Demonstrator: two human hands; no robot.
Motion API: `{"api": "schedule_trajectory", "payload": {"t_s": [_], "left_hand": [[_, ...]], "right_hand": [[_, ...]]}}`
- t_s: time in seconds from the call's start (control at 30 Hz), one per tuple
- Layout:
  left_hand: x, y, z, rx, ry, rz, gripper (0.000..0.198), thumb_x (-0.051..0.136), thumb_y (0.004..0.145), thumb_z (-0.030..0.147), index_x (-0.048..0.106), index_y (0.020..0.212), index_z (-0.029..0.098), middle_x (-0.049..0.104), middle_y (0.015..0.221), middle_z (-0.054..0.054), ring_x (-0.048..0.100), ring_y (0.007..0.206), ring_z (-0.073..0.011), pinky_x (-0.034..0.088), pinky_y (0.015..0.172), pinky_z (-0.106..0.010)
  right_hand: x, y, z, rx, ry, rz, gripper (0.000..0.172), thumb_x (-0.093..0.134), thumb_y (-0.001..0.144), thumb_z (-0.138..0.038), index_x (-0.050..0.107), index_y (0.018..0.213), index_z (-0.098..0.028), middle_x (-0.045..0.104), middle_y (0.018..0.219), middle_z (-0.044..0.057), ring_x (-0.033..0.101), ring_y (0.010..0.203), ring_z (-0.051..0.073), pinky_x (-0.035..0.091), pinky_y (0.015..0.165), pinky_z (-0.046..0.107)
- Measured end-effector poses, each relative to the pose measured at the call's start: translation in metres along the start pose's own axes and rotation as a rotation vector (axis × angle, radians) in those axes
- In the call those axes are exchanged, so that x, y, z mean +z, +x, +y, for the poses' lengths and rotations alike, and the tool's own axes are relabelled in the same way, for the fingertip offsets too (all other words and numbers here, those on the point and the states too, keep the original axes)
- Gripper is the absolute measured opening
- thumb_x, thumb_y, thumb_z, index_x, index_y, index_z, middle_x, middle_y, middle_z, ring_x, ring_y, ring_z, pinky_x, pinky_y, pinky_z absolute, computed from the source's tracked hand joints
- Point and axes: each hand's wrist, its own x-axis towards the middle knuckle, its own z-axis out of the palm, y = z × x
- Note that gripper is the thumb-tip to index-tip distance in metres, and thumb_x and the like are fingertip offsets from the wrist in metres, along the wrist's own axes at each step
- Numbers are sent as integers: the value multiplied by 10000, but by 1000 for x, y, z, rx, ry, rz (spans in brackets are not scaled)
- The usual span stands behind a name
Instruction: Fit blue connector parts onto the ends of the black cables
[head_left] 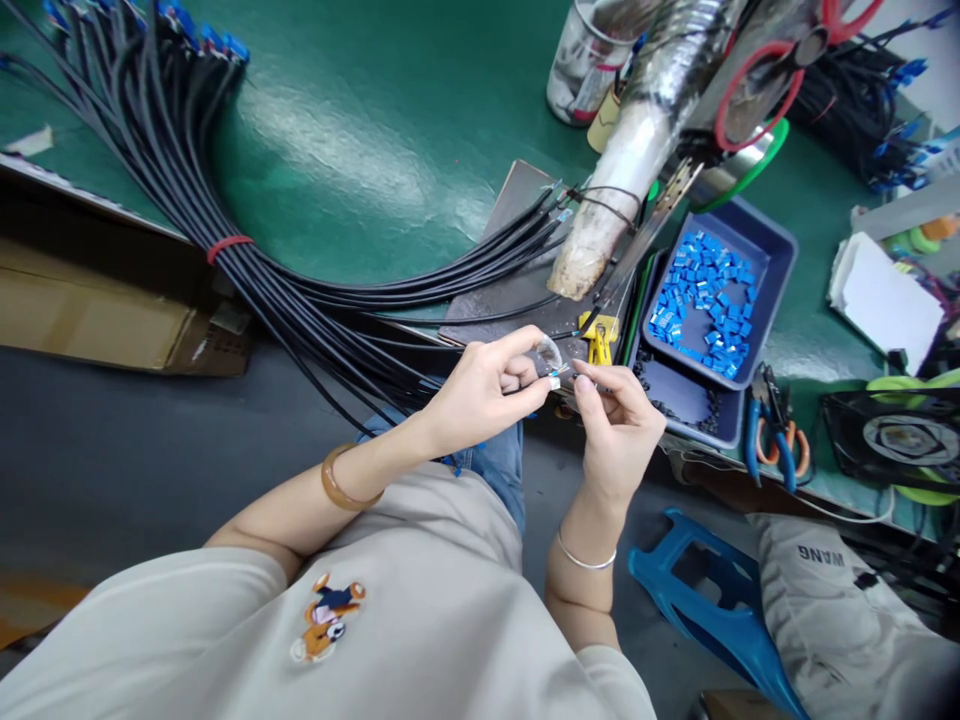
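My left hand (pixel 499 388) is closed in a pinch on the end of a black cable, where thin stripped wires (pixel 556 372) stick out toward the right. A clear covering sits on its index fingertip. Facing it, a short gap away, my right hand (pixel 619 425) pinches a tiny dark piece too small to name. The black cables (pixel 330 300) come from a thick bundle tied with a red band (pixel 229 245). Some of their ends rest on a dark plate (pixel 480 310) past my hands. Beside them is a yellow tool (pixel 598 335).
A bin of blue connectors (pixel 705 300) overlaps a bin of small black parts (pixel 694 405). Pliers (pixel 772 430) lie to the right, by a fan (pixel 892 440). A foil-wrapped tube (pixel 622 170) hangs close above the plate. Red-handled scissors (pixel 780 85) and a blue stool (pixel 712 600) are nearby.
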Motion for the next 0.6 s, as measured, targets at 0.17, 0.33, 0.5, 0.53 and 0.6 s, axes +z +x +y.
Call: {"api": "schedule_trajectory", "payload": {"t_s": [0.17, 0.33, 0.5, 0.53, 0.6], "left_hand": [[-1, -1, 1, 7, -18, -25, 103, 569, 875, 205, 498, 937, 165, 429, 546, 87, 361, 482, -39, 264, 467, -157], [-1, -1, 2, -27, -64, -52, 98, 570, 880, 226, 554, 881, 130, 461, 578, 55, 378, 506, -47, 280, 473, -180], [4, 1, 3, -1, -24, -12, 139, 589, 851, 200, 563, 737, 126, 320, 582, 63, 263, 536, -44, 208, 480, -199], [4, 2, 3, 12, -20, -3, 174, 595, 841, 192, 535, 690, 132, 294, 586, 62, 243, 546, -46, 197, 484, -203], [5, 3, 4, 35, -24, 9, 235, 600, 824, 175, 477, 627, 140, 262, 592, 61, 218, 558, -47, 183, 490, -209]], "right_hand": [[-1, 1, 4, 54, 86, -85, 99, 705, 856, -241, 773, 922, -271, 697, 882, 6, 631, 787, 117, 456, 611, 235], [-1, 1, 6, 103, 60, -128, 65, 708, 850, -255, 761, 886, -245, 679, 859, -6, 584, 679, 86, 430, 558, 215], [-3, 0, 1, 146, 48, 58, 119, 743, 816, -321, 742, 880, -222, 711, 824, 0, 623, 647, 96, 483, 579, 223], [-3, -1, 1, 150, 44, 52, 124, 742, 815, -330, 739, 868, -218, 713, 801, 1, 633, 650, 103, 497, 586, 227], [-3, -1, 0, 148, 54, 19, 121, 737, 817, -336, 738, 844, -218, 712, 766, -4, 641, 644, 107, 513, 589, 226]]}}
